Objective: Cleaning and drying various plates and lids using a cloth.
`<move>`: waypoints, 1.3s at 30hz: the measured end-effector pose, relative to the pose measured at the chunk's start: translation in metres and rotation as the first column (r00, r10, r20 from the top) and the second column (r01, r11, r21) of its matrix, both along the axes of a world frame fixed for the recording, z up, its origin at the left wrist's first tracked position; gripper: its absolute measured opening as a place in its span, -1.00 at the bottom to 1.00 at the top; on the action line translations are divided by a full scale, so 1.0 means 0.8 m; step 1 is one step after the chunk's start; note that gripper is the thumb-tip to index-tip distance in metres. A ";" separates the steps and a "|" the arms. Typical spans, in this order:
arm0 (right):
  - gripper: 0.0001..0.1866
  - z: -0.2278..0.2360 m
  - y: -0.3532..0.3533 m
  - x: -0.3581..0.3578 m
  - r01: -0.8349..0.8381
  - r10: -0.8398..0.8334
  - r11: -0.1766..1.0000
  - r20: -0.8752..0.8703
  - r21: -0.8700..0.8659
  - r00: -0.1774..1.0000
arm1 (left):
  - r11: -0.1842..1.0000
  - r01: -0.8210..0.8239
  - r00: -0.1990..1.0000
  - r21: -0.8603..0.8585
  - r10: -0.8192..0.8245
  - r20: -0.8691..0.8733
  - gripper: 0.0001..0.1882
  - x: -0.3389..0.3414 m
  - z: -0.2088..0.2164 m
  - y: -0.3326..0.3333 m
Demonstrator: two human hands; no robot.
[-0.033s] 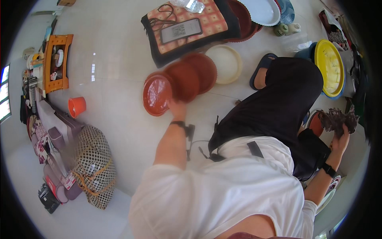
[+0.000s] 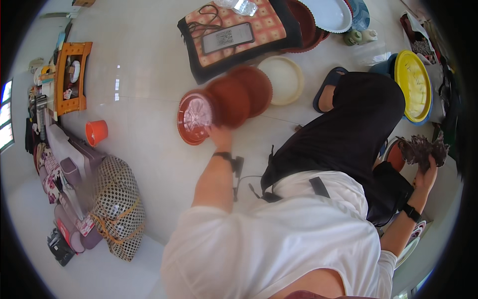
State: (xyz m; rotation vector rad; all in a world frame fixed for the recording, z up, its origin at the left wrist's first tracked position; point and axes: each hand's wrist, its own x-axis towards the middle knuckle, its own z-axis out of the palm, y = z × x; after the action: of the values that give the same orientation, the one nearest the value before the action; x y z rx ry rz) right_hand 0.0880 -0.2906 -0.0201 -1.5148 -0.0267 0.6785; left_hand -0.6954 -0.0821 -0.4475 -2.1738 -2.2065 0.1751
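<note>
My left hand point(image 2: 219, 137), a little blurred, is closed at the edge of a clear plastic dish point(image 2: 198, 112), which sits tilted over the leftmost reddish-brown saucer point(image 2: 186, 134). Its fingertips are hard to make out. To the right, a brown saucer point(image 2: 231, 102) and another brown saucer point(image 2: 255, 82) overlap in a row on the floor, followed by a cream scalloped dish point(image 2: 285, 79). Far to the right, my right hand point(image 2: 425, 177) grips a dark brown, ruffled, leaf-like bunch point(image 2: 423, 149) from below. A reddish dish point(image 2: 396, 155) lies partly hidden beside it.
A black-edged checked mat point(image 2: 271, 30) at the top bears a phone point(image 2: 228, 38) and cord. Brown trays and a white tray point(image 2: 326, 15) lie beyond it. Yellow basin point(image 2: 413, 87) at right; orange pot point(image 2: 96, 133) and checkered sack point(image 2: 119, 207) at left.
The clear plastic dish has tilted and shows more plainly above the leftmost saucer, and my left hand has shifted slightly left. My right hand has stayed put with the dark bunch.
</note>
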 end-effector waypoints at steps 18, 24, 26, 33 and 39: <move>-0.55 -0.012 -0.009 0.002 -0.030 0.031 0.998 -0.026 0.064 0.999 | 0.759 0.112 0.974 -0.641 -0.212 -0.081 -0.75 0.050 0.130 -0.002; -0.54 0.000 0.005 -0.017 0.225 -0.189 0.956 -0.191 0.186 0.963 | 0.819 0.334 0.937 -0.466 -0.235 0.259 -0.70 0.082 0.147 0.036; -0.53 0.002 -0.001 -0.009 0.278 -0.204 0.921 -0.272 0.274 0.940 | 0.859 0.395 0.821 -0.325 -0.172 0.545 -0.67 0.120 0.149 0.071; -0.52 0.019 -0.027 -0.050 0.183 -0.094 0.813 -0.186 0.553 0.978 | 0.847 0.525 0.301 0.082 -0.275 0.913 -0.74 0.420 0.436 0.184; -0.73 0.091 -0.031 -0.091 0.355 -0.269 0.711 -0.232 0.607 0.935 | 0.565 0.792 -0.175 0.230 -0.149 0.973 -0.77 0.621 0.598 0.150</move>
State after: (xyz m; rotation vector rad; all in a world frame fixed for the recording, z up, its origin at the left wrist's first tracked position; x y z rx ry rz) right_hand 0.0148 -0.3150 0.0526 -0.7743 0.0890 0.4193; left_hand -0.1982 0.0378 0.0305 -4.1201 -0.7978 -1.4462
